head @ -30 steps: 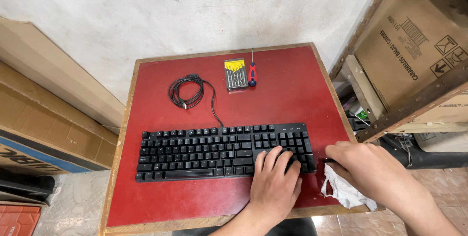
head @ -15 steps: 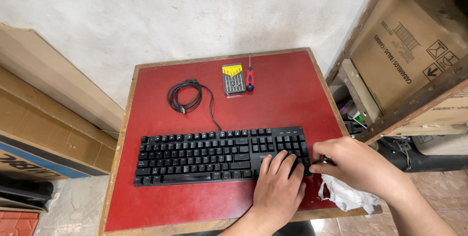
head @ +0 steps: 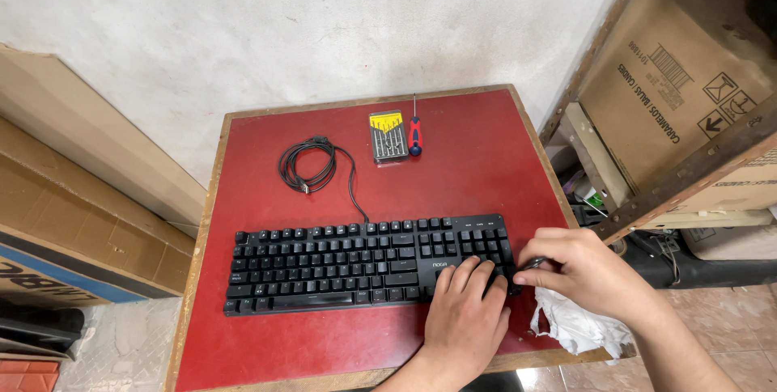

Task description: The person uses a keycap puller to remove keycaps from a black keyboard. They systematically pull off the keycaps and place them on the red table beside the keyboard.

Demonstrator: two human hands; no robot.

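A black keyboard [head: 356, 266] lies across a small red table [head: 469, 165]. My left hand [head: 465, 319] rests flat on its right end, fingers spread over the keys near the number pad. My right hand [head: 587, 271] pinches a small dark tool [head: 534, 263] at the keyboard's right edge. A crumpled white cloth [head: 579, 327] lies under my right wrist at the table's front right corner. The keyboard's black cable [head: 312, 167] is coiled behind it.
A small case of screwdrivers with a yellow insert [head: 388, 136] and a red and blue screwdriver [head: 415, 131] lie at the table's back. Cardboard boxes [head: 676, 76] on a shelf stand to the right. Flat cardboard [head: 81, 206] leans on the wall at left.
My right hand has moved left and up from the cloth to the keyboard's right edge. My left hand stays on the keys. The view has shifted slightly.
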